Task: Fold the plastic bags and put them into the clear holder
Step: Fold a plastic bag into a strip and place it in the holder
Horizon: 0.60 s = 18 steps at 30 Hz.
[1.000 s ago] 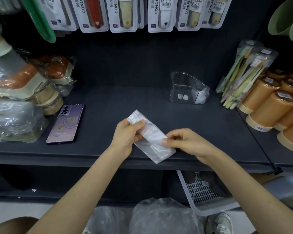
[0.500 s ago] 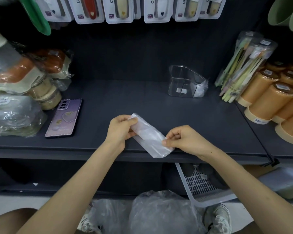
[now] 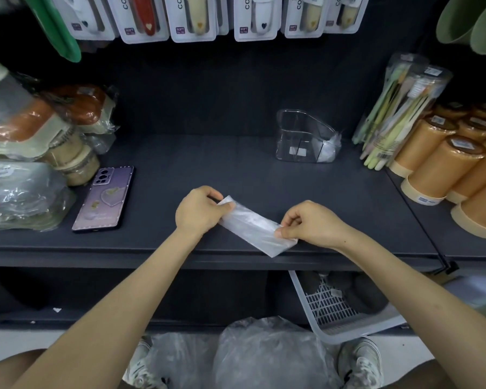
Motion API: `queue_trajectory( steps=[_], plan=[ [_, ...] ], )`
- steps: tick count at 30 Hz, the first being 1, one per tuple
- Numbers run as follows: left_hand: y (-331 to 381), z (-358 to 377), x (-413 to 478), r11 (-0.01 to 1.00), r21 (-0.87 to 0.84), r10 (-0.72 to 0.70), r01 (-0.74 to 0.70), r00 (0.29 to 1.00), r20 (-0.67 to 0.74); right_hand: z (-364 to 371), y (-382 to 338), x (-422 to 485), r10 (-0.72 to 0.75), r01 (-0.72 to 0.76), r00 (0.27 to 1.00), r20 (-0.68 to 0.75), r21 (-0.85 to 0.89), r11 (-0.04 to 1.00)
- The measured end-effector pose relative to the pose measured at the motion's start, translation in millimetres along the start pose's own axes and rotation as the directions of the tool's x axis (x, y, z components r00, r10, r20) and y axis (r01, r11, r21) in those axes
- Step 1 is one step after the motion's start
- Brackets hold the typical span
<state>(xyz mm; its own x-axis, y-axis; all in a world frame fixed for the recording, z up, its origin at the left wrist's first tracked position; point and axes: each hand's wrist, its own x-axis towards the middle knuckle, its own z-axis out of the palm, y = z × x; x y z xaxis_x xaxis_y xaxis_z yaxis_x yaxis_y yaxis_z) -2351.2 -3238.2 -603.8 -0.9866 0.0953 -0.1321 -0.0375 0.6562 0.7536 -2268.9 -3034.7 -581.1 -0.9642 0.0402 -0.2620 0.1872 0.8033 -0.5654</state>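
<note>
A translucent white plastic bag (image 3: pixel 254 226), folded into a narrow strip, lies slantwise over the front of the dark shelf (image 3: pixel 236 169). My left hand (image 3: pixel 199 210) pinches its upper left end. My right hand (image 3: pixel 312 223) pinches its lower right end, which hangs past the shelf edge. The clear holder (image 3: pixel 300 136) stands at the back right of the shelf, apart from both hands, with a folded white bag (image 3: pixel 330 148) in its right side. More crumpled plastic bags (image 3: pixel 264 355) lie on the floor between my feet.
A purple phone (image 3: pixel 104 199) lies left of my hands. Wrapped goods (image 3: pixel 26 164) pile up at the far left. Orange cylinders (image 3: pixel 446 164) and packed toothbrushes (image 3: pixel 399 113) fill the right. A white basket (image 3: pixel 340 310) sits below the shelf.
The bag has been folded narrower, from a wide flat piece to a slim strip. Both hands kept hold of its ends.
</note>
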Motion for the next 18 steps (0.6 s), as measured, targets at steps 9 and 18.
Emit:
queue_trajectory(
  steps=[9,18],
  plan=[
    [2.4,-17.6,-8.4,0.956,0.076,0.291,-0.282,0.937,-0.195,-18.1,12.0,9.3,-0.042,0.048,0.995,0.090,-0.062,0.997],
    [-18.9,26.2,-33.3,0.566,0.434,0.550,-0.701,0.713,0.435,-22.3,18.3,8.6,-0.064,0.064,0.994,0.085,0.008,0.998]
  ],
)
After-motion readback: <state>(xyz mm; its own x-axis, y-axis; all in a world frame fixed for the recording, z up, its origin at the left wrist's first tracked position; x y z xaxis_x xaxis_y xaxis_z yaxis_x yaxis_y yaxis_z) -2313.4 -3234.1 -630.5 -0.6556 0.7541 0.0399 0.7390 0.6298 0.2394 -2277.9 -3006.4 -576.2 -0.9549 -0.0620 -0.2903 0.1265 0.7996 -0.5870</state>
